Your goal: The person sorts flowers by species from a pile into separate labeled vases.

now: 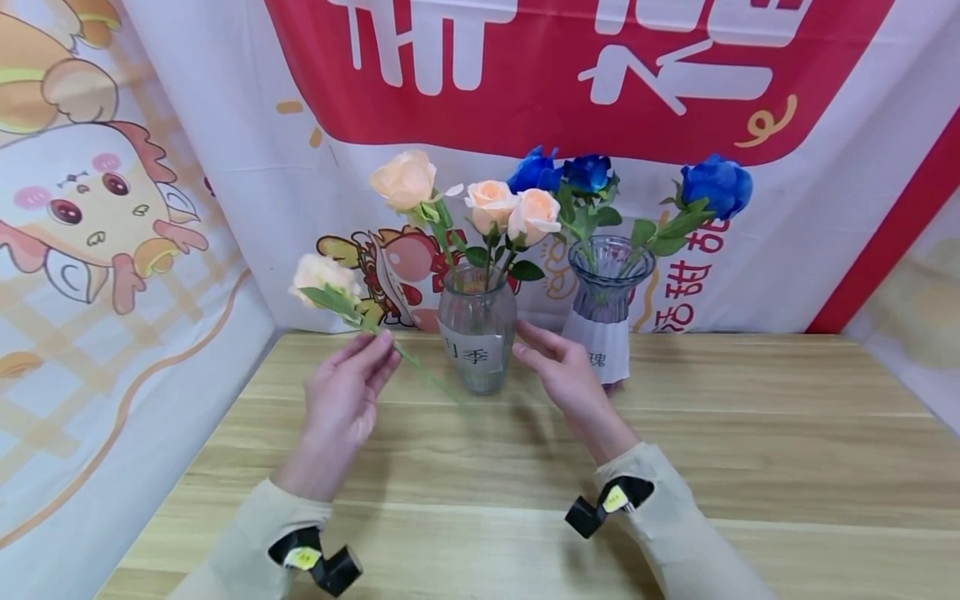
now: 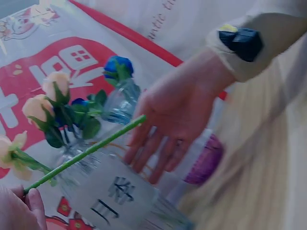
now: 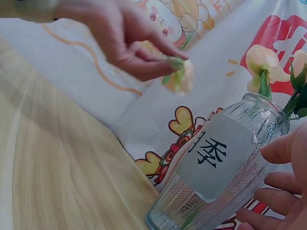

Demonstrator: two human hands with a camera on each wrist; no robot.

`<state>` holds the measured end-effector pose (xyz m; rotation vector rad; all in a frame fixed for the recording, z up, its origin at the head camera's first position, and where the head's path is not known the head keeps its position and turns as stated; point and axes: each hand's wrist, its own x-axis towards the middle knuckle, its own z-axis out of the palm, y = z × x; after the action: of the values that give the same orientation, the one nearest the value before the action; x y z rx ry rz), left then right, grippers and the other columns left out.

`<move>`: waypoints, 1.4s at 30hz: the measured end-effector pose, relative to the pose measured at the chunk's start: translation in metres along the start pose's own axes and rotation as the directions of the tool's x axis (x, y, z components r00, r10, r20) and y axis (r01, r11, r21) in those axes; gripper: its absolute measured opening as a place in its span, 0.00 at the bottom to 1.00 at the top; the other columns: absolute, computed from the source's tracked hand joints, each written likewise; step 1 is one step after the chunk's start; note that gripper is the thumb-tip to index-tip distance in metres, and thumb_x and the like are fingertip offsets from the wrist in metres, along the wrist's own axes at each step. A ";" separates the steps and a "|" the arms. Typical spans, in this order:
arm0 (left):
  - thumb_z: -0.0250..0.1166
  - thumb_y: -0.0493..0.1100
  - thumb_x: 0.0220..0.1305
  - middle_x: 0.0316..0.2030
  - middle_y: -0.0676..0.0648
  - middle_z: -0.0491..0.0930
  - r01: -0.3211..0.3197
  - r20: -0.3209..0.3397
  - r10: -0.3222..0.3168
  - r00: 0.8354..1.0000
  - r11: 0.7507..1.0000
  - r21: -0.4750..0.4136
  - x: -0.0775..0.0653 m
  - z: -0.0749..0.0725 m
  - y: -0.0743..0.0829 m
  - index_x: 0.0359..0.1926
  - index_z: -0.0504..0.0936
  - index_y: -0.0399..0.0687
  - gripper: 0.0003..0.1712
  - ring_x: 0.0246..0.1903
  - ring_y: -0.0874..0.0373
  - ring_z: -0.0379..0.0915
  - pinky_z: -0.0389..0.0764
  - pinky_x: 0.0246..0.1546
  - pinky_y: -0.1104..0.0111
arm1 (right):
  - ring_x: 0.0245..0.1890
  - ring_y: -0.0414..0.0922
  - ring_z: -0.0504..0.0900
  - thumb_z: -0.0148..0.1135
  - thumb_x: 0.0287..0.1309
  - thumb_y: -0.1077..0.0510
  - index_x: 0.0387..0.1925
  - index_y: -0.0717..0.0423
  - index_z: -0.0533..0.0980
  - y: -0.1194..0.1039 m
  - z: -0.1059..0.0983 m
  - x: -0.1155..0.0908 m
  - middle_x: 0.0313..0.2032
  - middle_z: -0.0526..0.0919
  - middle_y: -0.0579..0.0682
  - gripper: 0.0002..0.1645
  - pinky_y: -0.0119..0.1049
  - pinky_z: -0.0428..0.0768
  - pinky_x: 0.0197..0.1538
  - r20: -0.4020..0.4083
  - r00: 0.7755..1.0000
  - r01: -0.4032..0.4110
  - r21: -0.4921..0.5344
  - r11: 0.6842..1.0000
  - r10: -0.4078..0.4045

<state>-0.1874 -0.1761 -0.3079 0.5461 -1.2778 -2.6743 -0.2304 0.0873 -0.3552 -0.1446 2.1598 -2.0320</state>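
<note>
My left hand (image 1: 341, 396) pinches the green stem (image 2: 86, 152) of a pale peach rose (image 1: 326, 279) between thumb and fingers. The bloom leans up and left, while the bare stem end slants down to the right, in front of a clear glass vase (image 1: 457, 312). Peach roses (image 1: 491, 207) stand in that vase, which bears a white label (image 3: 211, 158) with black characters. At the vase's right side is my right hand (image 1: 566, 375), its fingers extended and fingertips right by the glass; the palm shows in the left wrist view.
Right of the labelled vase stands a flared glass vase (image 1: 611, 250) with blue roses (image 1: 716, 187) and a white paper label (image 1: 592, 333). Both vases are near the back of the wooden table (image 1: 480, 500), close to a printed cloth backdrop (image 1: 300, 192).
</note>
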 end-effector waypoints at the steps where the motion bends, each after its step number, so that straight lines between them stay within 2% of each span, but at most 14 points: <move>1: 0.71 0.28 0.66 0.41 0.48 0.88 -0.013 -0.003 0.013 1.000 0.999 -0.039 0.002 0.004 0.004 0.46 0.82 0.42 0.11 0.40 0.58 0.88 0.88 0.56 0.70 | 0.81 0.50 0.65 0.60 0.77 0.50 0.78 0.45 0.68 0.000 0.000 0.000 0.79 0.69 0.44 0.32 0.57 0.58 0.85 0.000 1.000 -0.001 0.000 1.000 0.001; 4: 0.73 0.28 0.63 0.40 0.46 0.88 -0.072 -0.030 0.068 0.997 0.988 -0.133 0.007 0.016 0.014 0.44 0.80 0.40 0.13 0.38 0.56 0.88 0.89 0.53 0.68 | 0.81 0.50 0.65 0.60 0.77 0.51 0.78 0.45 0.68 0.000 -0.001 0.000 0.79 0.69 0.44 0.32 0.56 0.59 0.85 -0.002 1.000 0.000 -0.002 1.000 0.000; 9: 0.75 0.25 0.58 0.36 0.43 0.89 -0.145 -0.072 0.130 0.989 0.950 -0.278 0.017 0.032 0.029 0.39 0.79 0.38 0.14 0.34 0.54 0.89 0.91 0.48 0.66 | 0.81 0.50 0.65 0.60 0.77 0.51 0.78 0.46 0.68 0.001 0.000 0.000 0.79 0.70 0.45 0.32 0.56 0.59 0.85 -0.004 1.000 0.008 -0.002 1.000 -0.008; 13: 0.76 0.24 0.56 0.36 0.41 0.89 -0.191 -0.100 0.167 0.981 0.924 -0.332 0.023 0.042 0.036 0.37 0.80 0.36 0.14 0.33 0.52 0.90 0.92 0.45 0.66 | 0.80 0.50 0.66 0.61 0.77 0.51 0.78 0.46 0.69 0.000 0.000 0.000 0.79 0.69 0.45 0.32 0.56 0.59 0.85 -0.002 1.000 0.014 0.003 1.000 -0.014; 17: 0.77 0.23 0.55 0.39 0.41 0.89 -0.222 -0.112 0.195 0.974 0.916 -0.334 0.028 0.049 0.036 0.39 0.80 0.35 0.15 0.34 0.51 0.89 0.92 0.46 0.66 | 0.80 0.50 0.66 0.60 0.77 0.51 0.78 0.46 0.69 0.000 0.000 0.000 0.79 0.69 0.45 0.32 0.56 0.59 0.85 -0.002 1.000 0.015 0.006 1.000 -0.015; 21: 0.77 0.23 0.55 0.38 0.42 0.89 -0.265 -0.111 0.242 0.964 0.918 -0.294 0.033 0.054 0.032 0.36 0.81 0.37 0.14 0.33 0.54 0.89 0.92 0.45 0.68 | 0.80 0.50 0.67 0.61 0.77 0.51 0.78 0.46 0.69 0.001 0.000 0.000 0.79 0.70 0.45 0.32 0.56 0.59 0.84 -0.005 1.000 0.006 0.009 1.000 -0.006; 25: 0.77 0.23 0.55 0.35 0.44 0.88 -0.323 -0.099 0.307 0.946 0.908 -0.268 0.035 0.060 0.027 0.33 0.83 0.38 0.12 0.33 0.55 0.89 0.92 0.44 0.69 | 0.80 0.49 0.67 0.61 0.77 0.51 0.78 0.45 0.69 0.001 0.000 0.001 0.79 0.70 0.44 0.32 0.56 0.59 0.84 -0.006 1.000 0.001 0.011 1.000 -0.001; 27: 0.76 0.23 0.56 0.34 0.45 0.87 -0.361 -0.089 0.350 0.933 0.898 -0.251 0.036 0.064 0.024 0.31 0.83 0.40 0.12 0.32 0.56 0.89 0.92 0.42 0.69 | 0.80 0.49 0.66 0.61 0.77 0.51 0.78 0.45 0.69 0.001 -0.001 0.001 0.78 0.70 0.44 0.32 0.56 0.59 0.84 -0.007 1.000 0.003 0.008 1.000 -0.003; 32: 0.73 0.20 0.57 0.29 0.48 0.86 -0.467 -0.066 0.463 0.884 0.861 -0.203 0.038 0.073 0.017 0.25 0.84 0.45 0.17 0.27 0.58 0.87 0.91 0.35 0.69 | 0.80 0.49 0.66 0.61 0.77 0.51 0.77 0.45 0.69 0.001 -0.001 0.002 0.78 0.70 0.44 0.32 0.55 0.59 0.84 -0.007 1.000 0.006 0.007 1.000 -0.006; 34: 0.73 0.20 0.57 0.28 0.49 0.86 -0.487 -0.060 0.485 0.872 0.853 -0.185 0.039 0.077 0.014 0.23 0.84 0.47 0.18 0.25 0.60 0.86 0.91 0.34 0.69 | 0.80 0.49 0.66 0.61 0.77 0.51 0.77 0.45 0.69 0.001 -0.001 0.002 0.78 0.70 0.44 0.32 0.55 0.59 0.84 -0.006 1.000 0.003 0.010 1.000 -0.003; 38: 0.74 0.21 0.57 0.28 0.50 0.87 -0.482 -0.027 0.482 0.876 0.867 -0.125 0.042 0.083 0.007 0.25 0.85 0.47 0.16 0.26 0.61 0.87 0.91 0.34 0.68 | 0.80 0.49 0.67 0.61 0.77 0.50 0.77 0.44 0.69 0.001 -0.001 0.002 0.78 0.70 0.43 0.32 0.56 0.59 0.84 -0.004 1.000 -0.003 0.012 1.000 0.003; 42: 0.76 0.24 0.58 0.31 0.51 0.87 -0.448 -0.009 0.448 0.894 0.894 -0.002 0.045 0.087 -0.002 0.28 0.84 0.48 0.15 0.28 0.62 0.86 0.91 0.37 0.69 | 0.80 0.48 0.66 0.61 0.77 0.51 0.77 0.45 0.69 0.001 -0.001 0.001 0.78 0.70 0.43 0.32 0.56 0.59 0.84 -0.002 1.000 -0.001 0.016 1.000 0.001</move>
<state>-0.2613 -0.1231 -0.2714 0.2218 -1.2182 -2.2855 -0.2319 0.0877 -0.3564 -0.1398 2.1439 -2.0493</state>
